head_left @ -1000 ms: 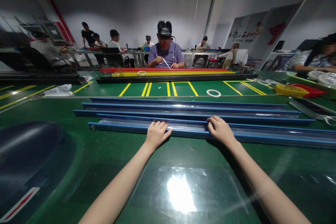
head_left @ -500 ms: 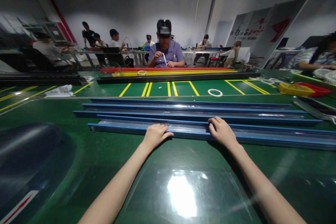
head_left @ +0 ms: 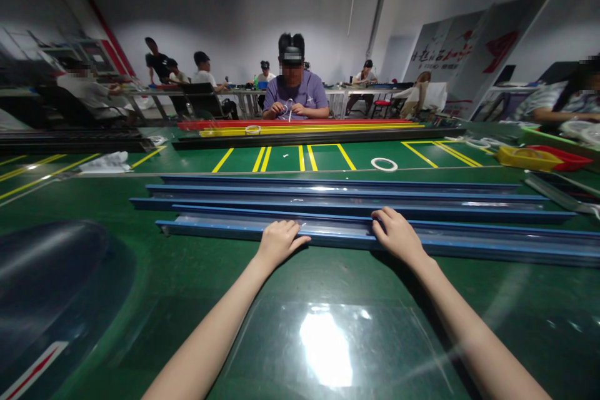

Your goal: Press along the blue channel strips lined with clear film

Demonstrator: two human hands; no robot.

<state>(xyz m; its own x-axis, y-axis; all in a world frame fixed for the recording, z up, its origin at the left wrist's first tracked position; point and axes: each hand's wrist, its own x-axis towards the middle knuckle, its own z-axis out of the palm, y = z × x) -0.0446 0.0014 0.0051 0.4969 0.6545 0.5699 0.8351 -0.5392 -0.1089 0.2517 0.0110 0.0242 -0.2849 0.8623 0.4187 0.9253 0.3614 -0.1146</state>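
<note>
A long blue channel [head_left: 225,227] lies nearest to me across the green table [head_left: 197,300]. My left hand [head_left: 280,242] rests over its near edge, fingers curled into the channel and thumb stretched along the front. To the right, my right hand [head_left: 394,232] grips the same channel, its fingertips at the far rim and its thumb out of sight below. Both hands are closed on the channel. Just behind it lie more blue channels [head_left: 225,200], roughly parallel to it.
Red, yellow and black strips [head_left: 319,135] lie farther back. A white ring [head_left: 384,165] sits on the yellow-lined green surface. At the right are a yellow tray [head_left: 527,159] and a red tray [head_left: 569,159]. A person in purple [head_left: 307,97] sits opposite; others work behind.
My hands and the blue channels have stayed practically still. The person opposite has lowered one hand and now holds the white strip bent in a loop.
</note>
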